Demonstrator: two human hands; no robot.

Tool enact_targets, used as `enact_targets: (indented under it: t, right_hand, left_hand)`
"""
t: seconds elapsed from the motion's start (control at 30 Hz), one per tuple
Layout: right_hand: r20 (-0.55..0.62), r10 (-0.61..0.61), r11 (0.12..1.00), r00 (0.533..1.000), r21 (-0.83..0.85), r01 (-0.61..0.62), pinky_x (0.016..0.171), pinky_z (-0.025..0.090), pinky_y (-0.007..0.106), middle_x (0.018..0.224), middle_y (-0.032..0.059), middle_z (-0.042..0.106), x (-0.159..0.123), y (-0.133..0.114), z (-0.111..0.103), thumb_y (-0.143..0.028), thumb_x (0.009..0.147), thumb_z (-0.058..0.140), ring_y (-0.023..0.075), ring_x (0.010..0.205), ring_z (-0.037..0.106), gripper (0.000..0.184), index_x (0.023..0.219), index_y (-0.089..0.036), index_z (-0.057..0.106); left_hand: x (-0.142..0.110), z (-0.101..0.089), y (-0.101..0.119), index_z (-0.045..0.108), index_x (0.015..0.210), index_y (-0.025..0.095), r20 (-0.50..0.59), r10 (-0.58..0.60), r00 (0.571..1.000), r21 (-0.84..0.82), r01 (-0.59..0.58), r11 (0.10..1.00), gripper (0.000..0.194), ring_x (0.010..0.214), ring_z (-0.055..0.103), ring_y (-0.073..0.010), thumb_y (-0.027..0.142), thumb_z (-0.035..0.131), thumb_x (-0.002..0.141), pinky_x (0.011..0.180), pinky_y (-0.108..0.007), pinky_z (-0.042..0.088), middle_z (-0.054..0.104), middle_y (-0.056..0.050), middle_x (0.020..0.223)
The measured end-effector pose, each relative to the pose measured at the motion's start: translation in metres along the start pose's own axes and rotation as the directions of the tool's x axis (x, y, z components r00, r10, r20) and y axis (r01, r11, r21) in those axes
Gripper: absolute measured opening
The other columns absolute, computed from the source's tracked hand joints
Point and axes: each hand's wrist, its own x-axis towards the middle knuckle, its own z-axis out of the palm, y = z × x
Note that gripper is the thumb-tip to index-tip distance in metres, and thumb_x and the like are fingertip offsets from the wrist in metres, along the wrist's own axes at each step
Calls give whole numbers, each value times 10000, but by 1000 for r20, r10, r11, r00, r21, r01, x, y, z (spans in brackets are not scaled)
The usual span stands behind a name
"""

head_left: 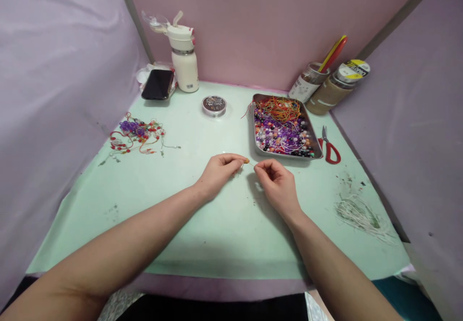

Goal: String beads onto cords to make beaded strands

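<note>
Two forearms (155, 224), left fingers (235, 157) closed on one amber piece (246, 161), right fingers (265, 166) closed on one cord (251, 164).

The place looked like a small craft work spot, though whether it stood in a home or a workshop could not be told. Pink and pale purple sheets (401, 94) walled in a table (173, 234) with a light green cover. A metal tray (287, 156) held many beads (282, 135) and bright cords (284, 109), and red-handled scissors (331, 150) lay beside it. Strung beads (139, 135) and white strands (361, 217) lay in loose piles. A bottle (185, 68) and a phone (157, 84) stood near the back.
</note>
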Motion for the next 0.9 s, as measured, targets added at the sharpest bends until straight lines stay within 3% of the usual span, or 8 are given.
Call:
enact_targets:
  t: [0.1,0.23,0.33,0.47,0.67,0.9]
  right_hand:
    - [18,11,1000,1000,18,-11,548,365,241,683,-18,545,0,-2,0,-310,837,595,104,583,444,131,791,-187,592]
    - [37,4,999,999,33,-5,543,359,238,663,-35,496,-1,-1,-1,-299,829,596,100,570,426,137,899,-183,614]
    - [59,-44,999,997,17,43,546,354,240,663,-40,466,-1,-1,-1,-280,838,581,99,567,414,212,1015,-180,639]
    - [77,-139,989,987,-30,142,555,354,244,683,-31,459,0,-1,-1,-259,843,581,103,588,432,185,983,-193,682]
    - [42,-139,986,989,-92,142,544,345,244,694,-20,502,1,-4,-2,-294,846,599,100,571,429,126,826,-182,653]
    - [59,-157,982,986,-100,162,582,362,259,721,-8,539,2,-2,0,-292,845,576,116,603,445,132,770,-186,597]
  left_hand:
    - [0,-1,-1,738,826,139,43,-29,999,-52,31,998,211,579,450,-81,318,669,737,566,-234,345,611,-8,661]
    - [0,-1,-2,721,817,146,97,-25,995,22,23,1000,211,645,519,-98,334,707,721,649,-253,396,669,-22,757]
    - [0,-1,-3,716,805,152,148,54,988,55,-62,997,170,796,591,-136,309,685,748,788,-292,437,699,-49,885]
    - [2,-2,-6,709,764,157,166,173,971,70,-186,980,111,943,599,-167,263,680,746,896,-326,432,667,-72,1010]
    - [0,0,-5,687,751,151,153,181,972,156,-205,966,131,842,576,-153,276,649,755,816,-305,435,653,-52,879]
    - [-3,4,-5,685,770,144,36,159,987,190,-163,968,168,754,555,-140,304,654,725,724,-275,424,662,-35,798]
